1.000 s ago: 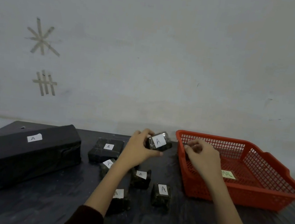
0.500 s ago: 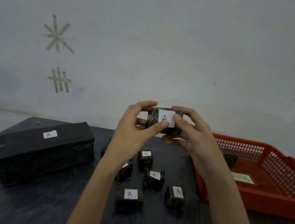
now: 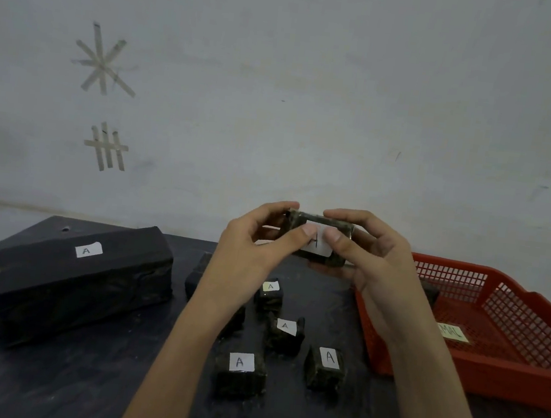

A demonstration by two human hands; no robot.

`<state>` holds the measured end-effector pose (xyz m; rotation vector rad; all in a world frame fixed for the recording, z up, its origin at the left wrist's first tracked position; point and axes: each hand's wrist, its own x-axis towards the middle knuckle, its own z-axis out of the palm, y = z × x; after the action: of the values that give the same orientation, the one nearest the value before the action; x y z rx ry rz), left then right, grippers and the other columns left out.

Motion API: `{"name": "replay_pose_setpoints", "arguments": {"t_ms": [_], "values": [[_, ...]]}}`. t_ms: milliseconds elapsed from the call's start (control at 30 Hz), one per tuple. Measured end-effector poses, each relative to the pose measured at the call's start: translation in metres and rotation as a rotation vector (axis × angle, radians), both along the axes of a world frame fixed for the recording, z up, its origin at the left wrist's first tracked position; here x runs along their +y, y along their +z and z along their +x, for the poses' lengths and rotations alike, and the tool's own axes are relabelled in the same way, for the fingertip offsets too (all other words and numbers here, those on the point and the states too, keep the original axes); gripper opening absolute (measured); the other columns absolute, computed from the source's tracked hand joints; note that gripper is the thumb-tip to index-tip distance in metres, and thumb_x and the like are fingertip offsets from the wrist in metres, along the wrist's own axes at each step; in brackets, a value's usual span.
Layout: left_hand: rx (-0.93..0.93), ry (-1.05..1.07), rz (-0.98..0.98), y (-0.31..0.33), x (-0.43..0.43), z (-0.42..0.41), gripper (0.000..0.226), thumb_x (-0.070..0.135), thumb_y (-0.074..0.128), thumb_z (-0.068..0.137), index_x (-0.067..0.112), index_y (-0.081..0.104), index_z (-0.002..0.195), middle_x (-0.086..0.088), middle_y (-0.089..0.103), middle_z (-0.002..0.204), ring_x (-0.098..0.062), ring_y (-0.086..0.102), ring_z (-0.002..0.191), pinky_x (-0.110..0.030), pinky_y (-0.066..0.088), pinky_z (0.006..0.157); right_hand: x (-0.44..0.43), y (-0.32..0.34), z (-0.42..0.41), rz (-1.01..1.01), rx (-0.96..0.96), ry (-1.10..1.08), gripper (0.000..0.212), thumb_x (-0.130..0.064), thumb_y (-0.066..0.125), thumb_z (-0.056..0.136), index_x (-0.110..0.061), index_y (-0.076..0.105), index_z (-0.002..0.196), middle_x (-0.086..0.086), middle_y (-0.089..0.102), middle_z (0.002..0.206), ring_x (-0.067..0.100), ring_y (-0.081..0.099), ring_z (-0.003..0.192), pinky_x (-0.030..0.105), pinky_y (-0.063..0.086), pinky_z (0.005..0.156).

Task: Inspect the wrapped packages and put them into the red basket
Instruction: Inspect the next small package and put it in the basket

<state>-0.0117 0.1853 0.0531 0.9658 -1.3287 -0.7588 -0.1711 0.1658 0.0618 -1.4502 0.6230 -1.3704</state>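
A small dark wrapped package with a white "A" label is held up above the table, gripped by both my left hand and my right hand, thumbs on the label. Below them several small labelled packages lie on the dark table: one at the front, one to its right, one in the middle and one farther back. The red basket stands at the right; a dark package lies in it, mostly hidden behind my right wrist.
A large black wrapped box with an "A" label lies at the left of the dark table. A medium black package sits behind my left forearm. A yellowish label lies on the basket floor. A grey wall rises close behind.
My left hand lifted the package from near the table up in front of me and my right hand joined it. Since half a second ago the package has tilted slightly, showing its top edge.
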Motion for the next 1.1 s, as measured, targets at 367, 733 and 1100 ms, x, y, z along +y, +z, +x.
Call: {"name": "replay_pose_setpoints", "arguments": {"t_ms": [367, 733, 1100], "values": [[-0.011, 0.036, -0.036, -0.004, -0.004, -0.005, 0.034, 0.039, 0.074, 0.070, 0.026, 0.069, 0.101, 0.013, 0.074, 0.082, -0.005, 0.070, 0.084, -0.022, 0.055, 0.080, -0.003, -0.004, 0.004, -0.045, 0.040, -0.121, 0.013, -0.006, 0.069, 0.080, -0.011, 0.071, 0.092, 0.017, 0.073, 0.092, 0.036, 0.070, 0.090, 0.053, 0.057, 0.081], [-0.064, 0.019, 0.020, -0.008, -0.008, -0.007, 0.032, 0.036, 0.075, 0.074, 0.024, 0.070, 0.103, 0.003, 0.074, 0.092, -0.014, 0.069, 0.089, -0.031, 0.056, 0.085, -0.007, -0.005, -0.002, -0.066, 0.047, -0.162, 0.008, -0.006, 0.068, 0.081, -0.014, 0.071, 0.082, 0.005, 0.069, 0.078, 0.022, 0.069, 0.076, 0.035, 0.059, 0.052], [-0.029, 0.066, 0.001, -0.013, -0.013, -0.014, 0.020, 0.022, 0.074, 0.082, 0.026, 0.070, 0.101, 0.006, 0.073, 0.089, -0.009, 0.068, 0.085, -0.021, 0.052, 0.077, -0.010, -0.005, -0.006, -0.031, 0.058, -0.157, 0.020, 0.002, 0.071, 0.078, -0.016, 0.073, 0.085, 0.008, 0.072, 0.081, 0.026, 0.070, 0.079, 0.050, 0.059, 0.072]]}}
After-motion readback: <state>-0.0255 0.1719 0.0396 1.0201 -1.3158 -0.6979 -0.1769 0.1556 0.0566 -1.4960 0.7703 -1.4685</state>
